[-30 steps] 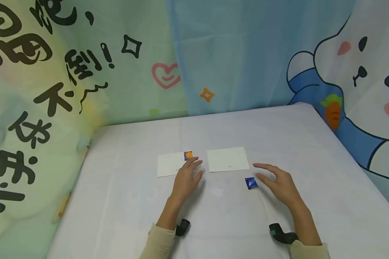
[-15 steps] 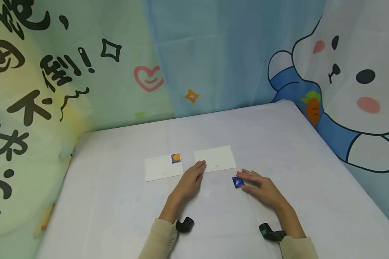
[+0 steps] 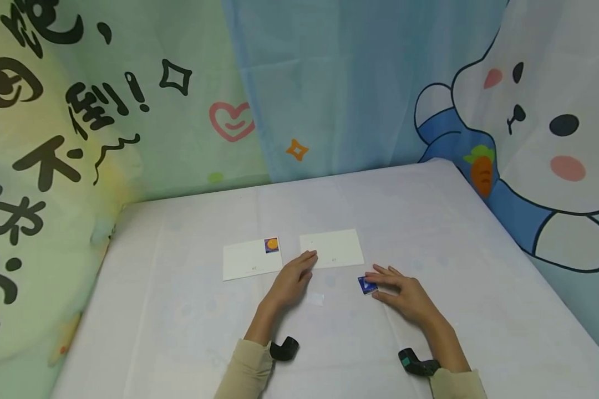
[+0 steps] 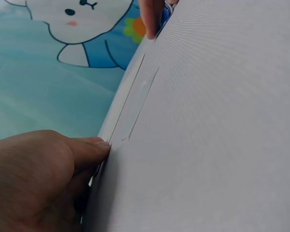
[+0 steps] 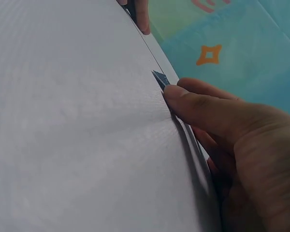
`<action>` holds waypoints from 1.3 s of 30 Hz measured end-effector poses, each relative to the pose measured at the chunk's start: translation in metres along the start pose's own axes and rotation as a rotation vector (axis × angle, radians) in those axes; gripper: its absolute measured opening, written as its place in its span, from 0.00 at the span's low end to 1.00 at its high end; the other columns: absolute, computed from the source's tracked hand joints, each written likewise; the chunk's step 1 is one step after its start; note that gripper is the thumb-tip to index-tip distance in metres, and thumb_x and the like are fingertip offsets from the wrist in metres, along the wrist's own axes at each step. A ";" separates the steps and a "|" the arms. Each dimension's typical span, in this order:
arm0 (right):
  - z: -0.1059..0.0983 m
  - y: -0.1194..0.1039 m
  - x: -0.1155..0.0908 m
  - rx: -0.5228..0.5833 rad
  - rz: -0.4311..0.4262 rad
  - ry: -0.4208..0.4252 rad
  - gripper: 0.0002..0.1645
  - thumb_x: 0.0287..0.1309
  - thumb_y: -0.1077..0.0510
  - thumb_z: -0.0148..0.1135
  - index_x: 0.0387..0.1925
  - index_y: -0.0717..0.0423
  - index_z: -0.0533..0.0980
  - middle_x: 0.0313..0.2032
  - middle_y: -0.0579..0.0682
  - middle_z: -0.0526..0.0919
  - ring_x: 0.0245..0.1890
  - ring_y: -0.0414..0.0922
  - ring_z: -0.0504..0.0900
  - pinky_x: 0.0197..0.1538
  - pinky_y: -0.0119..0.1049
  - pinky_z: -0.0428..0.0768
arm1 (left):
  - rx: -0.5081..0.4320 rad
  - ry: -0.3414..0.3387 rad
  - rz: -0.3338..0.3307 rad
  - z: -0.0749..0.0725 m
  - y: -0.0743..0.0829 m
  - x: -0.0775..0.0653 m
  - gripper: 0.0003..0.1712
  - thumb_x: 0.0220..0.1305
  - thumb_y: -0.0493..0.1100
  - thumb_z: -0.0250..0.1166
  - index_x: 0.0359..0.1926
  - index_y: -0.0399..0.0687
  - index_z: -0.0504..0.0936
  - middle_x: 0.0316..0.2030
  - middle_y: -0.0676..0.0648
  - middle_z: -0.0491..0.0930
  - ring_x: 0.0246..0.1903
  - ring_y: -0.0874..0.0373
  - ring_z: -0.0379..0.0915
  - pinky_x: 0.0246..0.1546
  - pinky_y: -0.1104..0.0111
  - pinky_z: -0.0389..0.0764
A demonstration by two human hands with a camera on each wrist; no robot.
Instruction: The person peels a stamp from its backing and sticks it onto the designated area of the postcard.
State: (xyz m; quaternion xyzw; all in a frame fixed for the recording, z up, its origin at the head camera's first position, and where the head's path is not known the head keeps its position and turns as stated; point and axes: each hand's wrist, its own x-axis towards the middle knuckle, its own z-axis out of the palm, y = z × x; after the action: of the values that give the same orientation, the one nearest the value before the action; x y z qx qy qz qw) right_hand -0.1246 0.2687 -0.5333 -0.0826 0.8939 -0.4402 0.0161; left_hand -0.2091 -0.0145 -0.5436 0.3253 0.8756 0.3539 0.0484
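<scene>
Two white envelopes lie side by side on the table. The left envelope point(image 3: 244, 263) bears an orange-and-purple stamp point(image 3: 272, 245) at its upper right corner. My left hand point(image 3: 290, 281) rests its extended fingertips on the lower left corner of the right envelope point(image 3: 336, 248). Below that envelope's right corner, my right hand point(image 3: 403, 296) pinches a small blue stamp point(image 3: 366, 286) between thumb and fingers. In the right wrist view the blue stamp point(image 5: 160, 77) pokes out past the thumb, tilted, and the fingers hide part of it.
A small translucent patch point(image 3: 315, 299) lies on the white tablecloth point(image 3: 199, 343) between the hands. A printed curtain point(image 3: 339, 88) hangs behind the table. Each wrist wears a black camera, such as the left one point(image 3: 285, 349).
The left hand has gone from the left envelope's right edge to the right envelope's lower left corner. The right hand has closed in on the blue stamp and now pinches it. The head view has shifted.
</scene>
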 end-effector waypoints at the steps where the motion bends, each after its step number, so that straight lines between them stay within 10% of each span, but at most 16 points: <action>1: 0.001 0.000 0.000 -0.003 -0.003 0.002 0.21 0.50 0.52 0.68 0.48 0.46 0.80 0.60 0.52 0.69 0.64 0.65 0.55 0.60 0.63 0.50 | -0.005 0.001 -0.002 0.000 0.000 0.000 0.24 0.66 0.34 0.54 0.63 0.37 0.66 0.64 0.45 0.62 0.65 0.52 0.53 0.63 0.62 0.55; 39: 0.004 -0.010 0.000 0.001 0.102 0.030 0.18 0.51 0.46 0.66 0.44 0.45 0.82 0.60 0.55 0.70 0.64 0.67 0.53 0.59 0.66 0.48 | 0.007 0.037 0.020 0.001 -0.004 0.000 0.22 0.65 0.33 0.54 0.60 0.38 0.69 0.63 0.45 0.64 0.65 0.53 0.55 0.63 0.63 0.56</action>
State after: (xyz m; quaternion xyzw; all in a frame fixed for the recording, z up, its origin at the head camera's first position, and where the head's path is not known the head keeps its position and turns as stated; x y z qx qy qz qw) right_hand -0.1229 0.2594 -0.5280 -0.0303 0.8969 -0.4404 0.0252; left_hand -0.2111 -0.0167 -0.5471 0.3274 0.8742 0.3575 0.0275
